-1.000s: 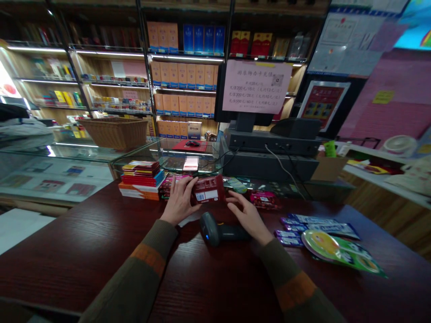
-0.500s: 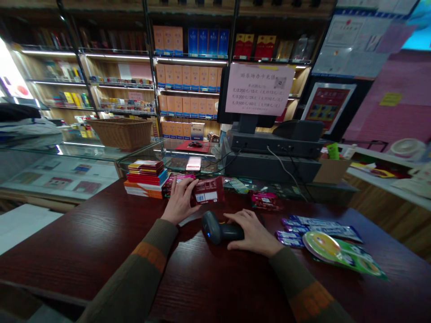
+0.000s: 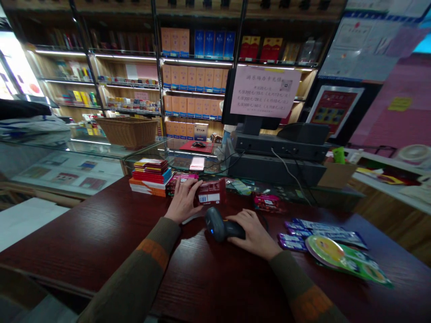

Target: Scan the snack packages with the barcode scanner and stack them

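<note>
My left hand (image 3: 182, 201) pinches the left end of a dark red snack packet (image 3: 213, 190), whose white label and barcode face me. In my right hand (image 3: 251, 232) is the handle of a dark grey barcode scanner (image 3: 215, 225), with a small blue light showing on its head. The scanner's head points left, just below the packet and apart from it. Behind my left hand lies a pink packet (image 3: 185, 176), partly hidden by the fingers. Another dark pink packet (image 3: 267, 202) lies on the counter beyond my right hand.
A stack of small boxes and booklets (image 3: 150, 177) stands left on the dark wooden counter (image 3: 111, 233). To the right lie purple-wrapped bars (image 3: 332, 231) and a green-and-yellow blister pack (image 3: 346, 258). Behind are a monitor with a pink notice (image 3: 264, 92), cables and a wicker basket (image 3: 128, 132).
The whole view has shifted slightly to the left, so things appear farther right. The right hand's fingers sit closer around the scanner handle. The left hand keeps its hold on the packet.
</note>
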Action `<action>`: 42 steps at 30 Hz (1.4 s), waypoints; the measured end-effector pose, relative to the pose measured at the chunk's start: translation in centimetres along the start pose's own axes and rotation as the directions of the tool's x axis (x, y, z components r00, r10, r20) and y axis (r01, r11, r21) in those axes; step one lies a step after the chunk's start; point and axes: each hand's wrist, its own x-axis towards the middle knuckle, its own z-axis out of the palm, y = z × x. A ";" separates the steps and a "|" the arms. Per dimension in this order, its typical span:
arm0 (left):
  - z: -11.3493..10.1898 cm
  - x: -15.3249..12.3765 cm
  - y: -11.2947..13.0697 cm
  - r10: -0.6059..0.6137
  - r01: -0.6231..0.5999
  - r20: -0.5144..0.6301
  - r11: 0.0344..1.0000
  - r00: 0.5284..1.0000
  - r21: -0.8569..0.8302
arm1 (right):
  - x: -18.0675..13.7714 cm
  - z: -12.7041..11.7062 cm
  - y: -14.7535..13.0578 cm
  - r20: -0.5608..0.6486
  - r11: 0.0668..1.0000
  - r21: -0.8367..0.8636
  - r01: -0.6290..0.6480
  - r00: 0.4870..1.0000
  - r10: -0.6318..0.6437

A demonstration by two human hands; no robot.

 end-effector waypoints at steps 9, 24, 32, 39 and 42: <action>1.2 0.2 -0.6 -0.071 0.073 -0.039 0.997 0.997 0.041 | 0.4 -0.5 -0.4 -0.071 1.000 0.001 0.007 0.997 -0.006; 1.6 0.0 -0.9 -0.097 0.099 -0.041 0.994 0.994 0.036 | 0.7 -0.4 -0.8 -0.040 1.000 0.004 -0.018 0.999 0.019; 1.2 0.1 -0.7 -0.089 0.089 -0.033 0.996 0.996 0.017 | 0.5 0.0 -0.2 -0.033 1.000 0.010 -0.019 0.999 0.019; 0.9 0.1 -0.6 -0.096 0.097 -0.038 0.995 0.995 0.022 | 0.2 0.5 0.7 0.014 0.999 -0.011 -0.048 0.999 0.048; 0.9 0.1 -0.6 -0.090 0.091 -0.040 0.996 0.995 0.015 | 0.1 0.7 1.2 0.030 0.998 -0.010 -0.055 0.998 0.055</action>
